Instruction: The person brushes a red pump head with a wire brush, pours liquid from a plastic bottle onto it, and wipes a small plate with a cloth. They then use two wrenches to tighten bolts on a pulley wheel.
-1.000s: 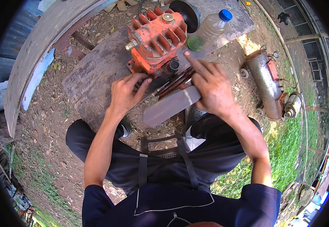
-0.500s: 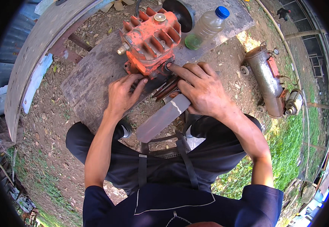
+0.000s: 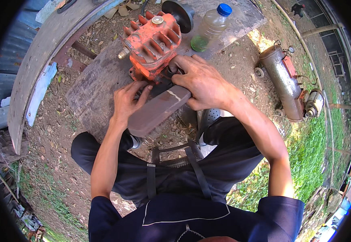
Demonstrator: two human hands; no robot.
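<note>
A red finned air compressor pump (image 3: pixel 153 46) rests on a worn wooden bench (image 3: pixel 90 88). A brass fitting (image 3: pixel 123 53) sticks out on its left, and a black disc-shaped part (image 3: pixel 181 15) sits behind it. My left hand (image 3: pixel 127 101) has its bent fingers and thumb at the pump's lower near edge. My right hand (image 3: pixel 205 82) is closed round the upper end of a long grey-brown block (image 3: pixel 155 111) with a pale streak across it. Its curled fingers are beside the pump's lower right; the fingertips are partly hidden. The block slants down toward my left wrist.
A clear plastic bottle (image 3: pixel 211 28) with a blue cap and green liquid stands right of the pump. On the ground to the right lies a rusty wheeled air tank (image 3: pixel 280 76) with a gauge. A curved wooden board (image 3: pixel 26 76) runs along the left. My knees flank the near side.
My right hand has moved left, its outstretched index finger now curled in. The block has shifted up and left, closer to my left hand. The whole view has shifted slightly.
</note>
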